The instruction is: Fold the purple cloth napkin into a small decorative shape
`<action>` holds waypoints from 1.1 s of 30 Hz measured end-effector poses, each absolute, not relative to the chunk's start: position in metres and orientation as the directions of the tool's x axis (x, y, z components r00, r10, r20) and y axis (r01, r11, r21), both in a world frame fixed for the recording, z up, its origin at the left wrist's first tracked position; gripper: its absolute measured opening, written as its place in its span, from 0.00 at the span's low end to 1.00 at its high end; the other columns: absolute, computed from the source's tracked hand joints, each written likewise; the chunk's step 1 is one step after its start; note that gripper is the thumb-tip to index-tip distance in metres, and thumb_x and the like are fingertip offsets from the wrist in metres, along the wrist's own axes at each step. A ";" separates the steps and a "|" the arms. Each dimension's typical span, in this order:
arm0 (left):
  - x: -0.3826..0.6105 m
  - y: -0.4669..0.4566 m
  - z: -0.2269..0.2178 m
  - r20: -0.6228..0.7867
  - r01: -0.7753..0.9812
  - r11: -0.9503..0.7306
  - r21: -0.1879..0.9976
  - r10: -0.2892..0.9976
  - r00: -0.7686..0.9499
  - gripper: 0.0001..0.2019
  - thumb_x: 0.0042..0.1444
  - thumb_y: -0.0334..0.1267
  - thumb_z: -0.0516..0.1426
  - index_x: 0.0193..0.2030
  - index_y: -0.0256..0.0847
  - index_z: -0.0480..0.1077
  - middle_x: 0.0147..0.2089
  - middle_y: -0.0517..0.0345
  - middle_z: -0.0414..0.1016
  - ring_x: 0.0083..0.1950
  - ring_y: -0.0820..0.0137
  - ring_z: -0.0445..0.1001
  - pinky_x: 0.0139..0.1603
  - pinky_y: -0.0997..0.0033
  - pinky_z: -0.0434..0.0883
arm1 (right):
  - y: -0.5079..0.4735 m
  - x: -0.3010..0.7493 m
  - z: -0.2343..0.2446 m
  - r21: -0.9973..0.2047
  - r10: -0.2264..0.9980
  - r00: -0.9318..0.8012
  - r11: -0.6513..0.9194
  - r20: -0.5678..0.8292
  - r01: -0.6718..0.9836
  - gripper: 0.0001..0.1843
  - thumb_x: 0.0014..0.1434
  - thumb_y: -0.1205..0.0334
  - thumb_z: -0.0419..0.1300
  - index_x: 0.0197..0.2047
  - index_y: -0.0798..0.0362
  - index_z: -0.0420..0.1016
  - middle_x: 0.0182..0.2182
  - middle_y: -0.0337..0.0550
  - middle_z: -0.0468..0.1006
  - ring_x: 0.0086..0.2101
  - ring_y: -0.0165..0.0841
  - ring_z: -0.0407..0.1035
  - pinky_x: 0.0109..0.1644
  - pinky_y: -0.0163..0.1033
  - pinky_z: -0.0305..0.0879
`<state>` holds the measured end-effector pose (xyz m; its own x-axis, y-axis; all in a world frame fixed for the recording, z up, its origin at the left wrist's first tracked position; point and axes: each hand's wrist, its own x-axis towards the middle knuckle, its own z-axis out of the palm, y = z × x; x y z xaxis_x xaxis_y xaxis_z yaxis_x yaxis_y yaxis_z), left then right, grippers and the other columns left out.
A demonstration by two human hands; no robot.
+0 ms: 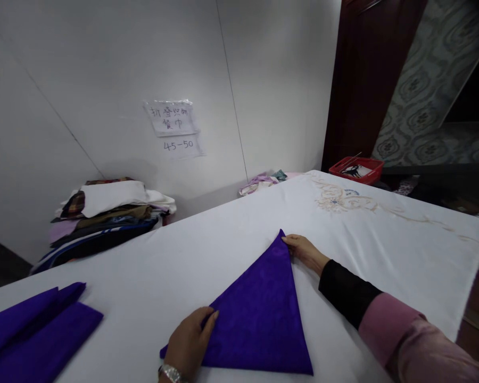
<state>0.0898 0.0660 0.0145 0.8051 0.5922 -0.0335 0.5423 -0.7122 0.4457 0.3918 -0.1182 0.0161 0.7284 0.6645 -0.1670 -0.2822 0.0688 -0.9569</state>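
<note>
A purple cloth napkin (259, 319) lies folded into a triangle on the white tablecloth (207, 239). My left hand (191, 340) rests on the napkin's near left edge, fingers together and pressing flat. At the far tip of the triangle my right hand (305, 251) pinches the cloth's corner with its fingers closed. A watch shows on my left wrist (170, 372).
More purple napkins (32, 330) lie folded at the near left. A pile of folded fabrics (104, 213) sits by the wall at the left, small cloths (263, 182) at the table's far edge, a red basket (357, 169) beyond the far right corner.
</note>
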 end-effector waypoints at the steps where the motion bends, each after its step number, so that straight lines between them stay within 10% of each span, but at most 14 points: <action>1: 0.089 0.066 0.014 -0.040 0.547 -0.710 0.443 0.595 0.803 0.15 0.57 0.48 0.47 0.39 0.47 0.72 0.42 0.60 0.78 0.44 0.65 0.74 0.46 0.68 0.67 | -0.118 0.393 0.016 -0.966 0.651 0.742 0.050 -0.160 -0.252 0.16 0.42 0.52 0.66 0.25 0.54 0.69 0.19 0.35 0.68 0.20 0.25 0.59 0.24 0.33 0.52; 33: 0.080 0.066 0.012 0.085 0.587 -0.739 0.330 0.643 0.761 0.15 0.59 0.45 0.46 0.41 0.47 0.71 0.41 0.61 0.77 0.42 0.68 0.74 0.43 0.70 0.68 | -0.105 0.429 0.007 -0.779 0.515 0.850 -0.489 0.106 0.393 0.08 0.47 0.60 0.58 0.20 0.52 0.67 0.20 0.37 0.70 0.24 0.29 0.62 0.28 0.34 0.53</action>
